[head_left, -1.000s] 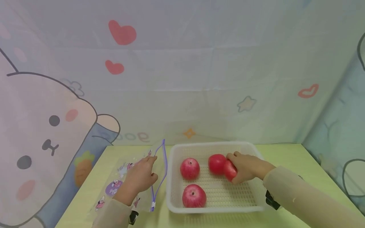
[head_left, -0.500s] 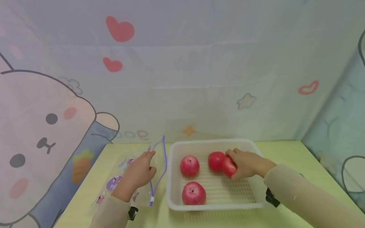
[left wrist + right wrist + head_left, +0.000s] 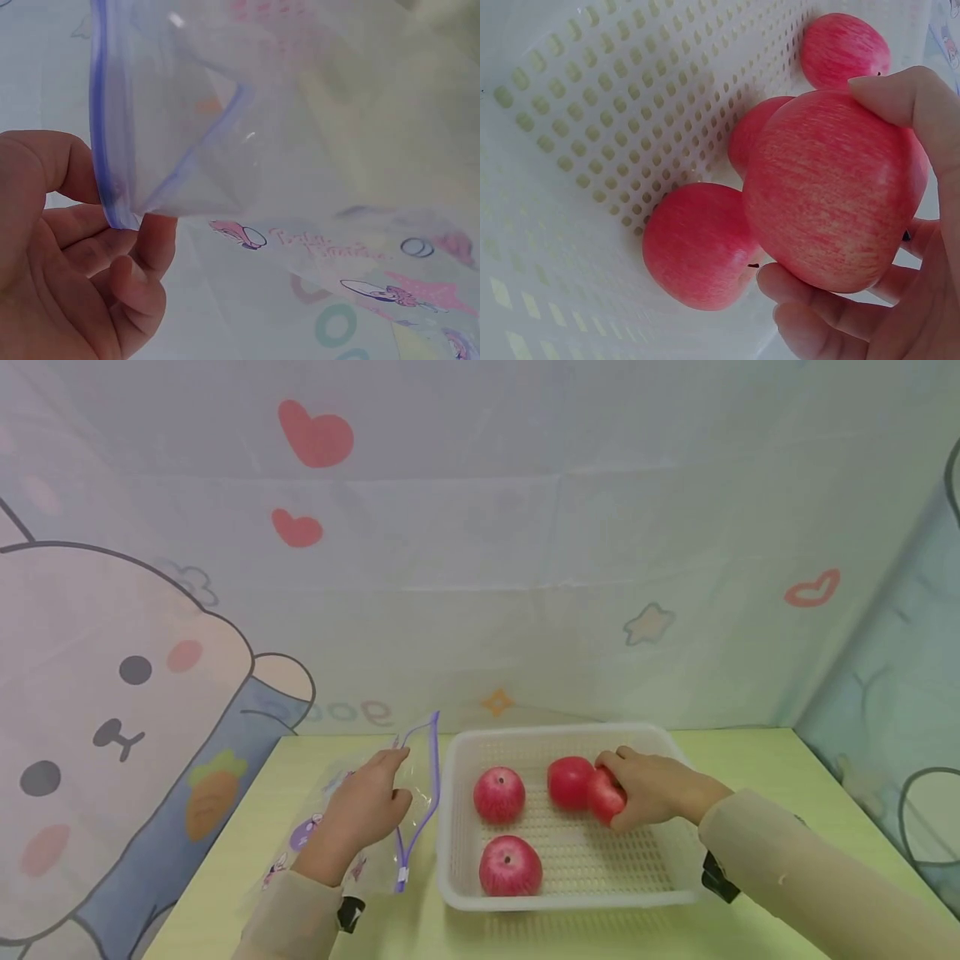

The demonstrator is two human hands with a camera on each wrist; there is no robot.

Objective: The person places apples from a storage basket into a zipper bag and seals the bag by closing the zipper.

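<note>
A white perforated basket on the pale green table holds several red apples. My right hand grips one apple at the basket's back right, right beside a second apple. In the right wrist view my right hand has thumb and fingers curled round that apple, with the other apples behind it. To the left of the basket, my left hand holds a clear printed zip bag. The left wrist view shows my left hand pinching the bag's purple zip edge, with the mouth gaping.
Two more apples lie in the basket, at mid left and front left. A cartoon-printed cloth walls off the table at the back and on both sides. Bare tabletop shows to the right of the basket.
Hardly anything has changed. Both hands keep their holds in the same places, and the view has shifted slightly.
</note>
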